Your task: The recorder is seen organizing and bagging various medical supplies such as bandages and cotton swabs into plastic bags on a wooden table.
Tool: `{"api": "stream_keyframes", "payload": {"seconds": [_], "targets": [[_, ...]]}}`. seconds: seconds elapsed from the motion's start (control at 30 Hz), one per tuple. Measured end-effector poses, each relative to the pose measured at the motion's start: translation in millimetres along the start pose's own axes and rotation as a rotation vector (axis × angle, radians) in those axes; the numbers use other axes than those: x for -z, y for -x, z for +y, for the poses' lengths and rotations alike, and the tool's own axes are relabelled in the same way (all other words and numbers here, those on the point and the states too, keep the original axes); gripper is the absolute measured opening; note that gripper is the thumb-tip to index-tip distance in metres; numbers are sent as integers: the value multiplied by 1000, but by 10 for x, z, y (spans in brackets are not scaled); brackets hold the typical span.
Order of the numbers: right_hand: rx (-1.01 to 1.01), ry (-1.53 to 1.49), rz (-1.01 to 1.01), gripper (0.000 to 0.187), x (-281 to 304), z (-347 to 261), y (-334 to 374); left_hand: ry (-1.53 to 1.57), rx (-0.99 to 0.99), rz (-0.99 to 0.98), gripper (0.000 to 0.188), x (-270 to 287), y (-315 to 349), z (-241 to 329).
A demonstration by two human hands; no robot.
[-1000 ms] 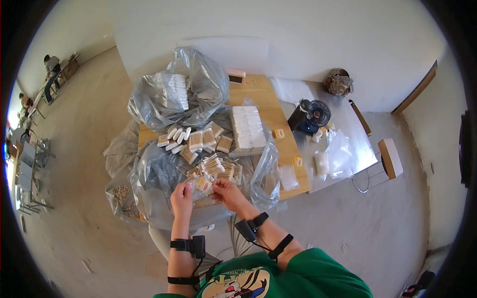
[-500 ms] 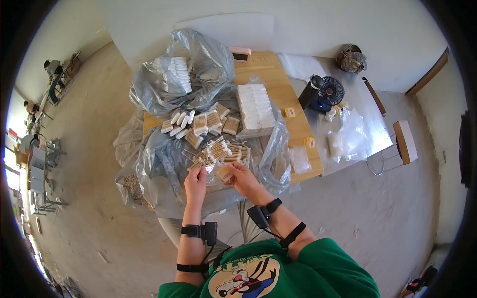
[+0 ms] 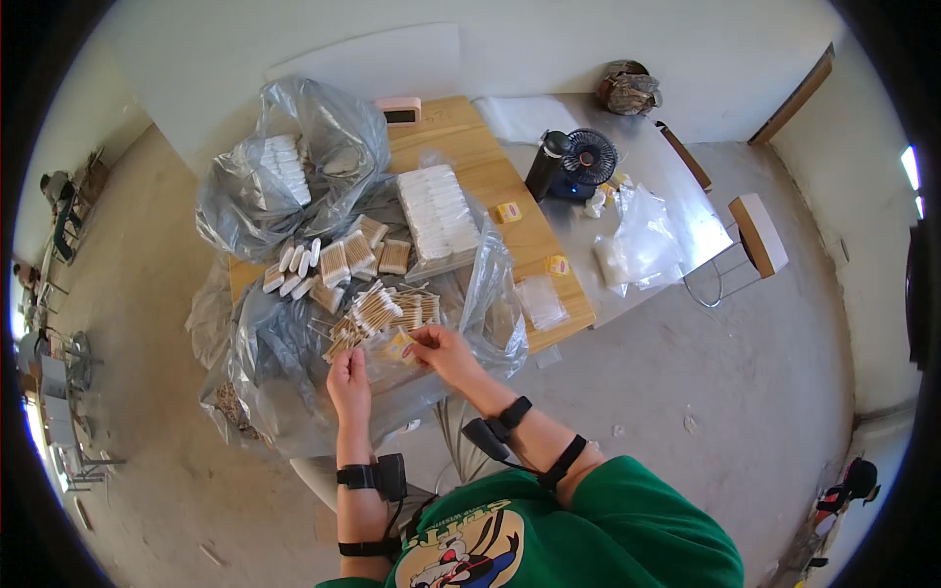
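Note:
Between my hands is a small clear plastic bag with a yellow label (image 3: 400,345). My right hand (image 3: 446,355) pinches its right side by the label. At its left side my left hand (image 3: 349,387) is closed, with thumb and fingers pressed together on the thin film. Just beyond my hands lies a loose heap of wooden-stick cotton swabs (image 3: 375,309) on grey plastic sheeting. Behind the heap are several bundles of swabs (image 3: 334,263), some with their white tips facing up. To their right sits a block of white packed bundles (image 3: 437,214).
A large grey plastic bag (image 3: 338,122) with white packs stands at the back left of the wooden table (image 3: 549,230). Flat clear bags (image 3: 541,302) lie at its right edge. The metal table (image 3: 676,176) holds a black fan (image 3: 590,157), a dark bottle (image 3: 547,165) and plastic film (image 3: 642,245).
The whole view has shifted, so the table now appears further left. My hands still hold the small bag near the swab heap.

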State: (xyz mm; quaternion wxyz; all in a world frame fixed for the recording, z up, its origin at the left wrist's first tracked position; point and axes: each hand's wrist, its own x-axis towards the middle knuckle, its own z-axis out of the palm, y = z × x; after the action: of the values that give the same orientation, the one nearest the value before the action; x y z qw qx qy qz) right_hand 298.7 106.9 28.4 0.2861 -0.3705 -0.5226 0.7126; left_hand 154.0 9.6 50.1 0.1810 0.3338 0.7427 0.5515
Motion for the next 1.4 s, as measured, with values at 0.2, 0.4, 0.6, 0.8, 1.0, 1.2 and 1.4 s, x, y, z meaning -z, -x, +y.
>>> {"api": "stream_keyframes", "payload": {"seconds": [0.2,0.4,0.6,0.8,1.0,1.2,1.4], "targets": [[116,117,171,13,591,-323,131,16,-66,62,18,-25,-88,-220],[163,220,448,11,2008,-505,-94,163,164,-8,19,63,-91,-277],[54,958,599,16,2987,-454,-521,153,178,-23,20,-39,-109,-310],[34,1200,641,19,2974,-285,-624,154,212,-47,17,-89,-114,-241],[202,1157,656,25,2147,-557,-360,17,20,-177,13,-285,-57,118],[385,533,-37,26,852,-529,553,89,-43,-469,15,-651,161,309],[230,251,582,23,1528,-145,398,-29,65,-286,14,-350,64,50]]}}
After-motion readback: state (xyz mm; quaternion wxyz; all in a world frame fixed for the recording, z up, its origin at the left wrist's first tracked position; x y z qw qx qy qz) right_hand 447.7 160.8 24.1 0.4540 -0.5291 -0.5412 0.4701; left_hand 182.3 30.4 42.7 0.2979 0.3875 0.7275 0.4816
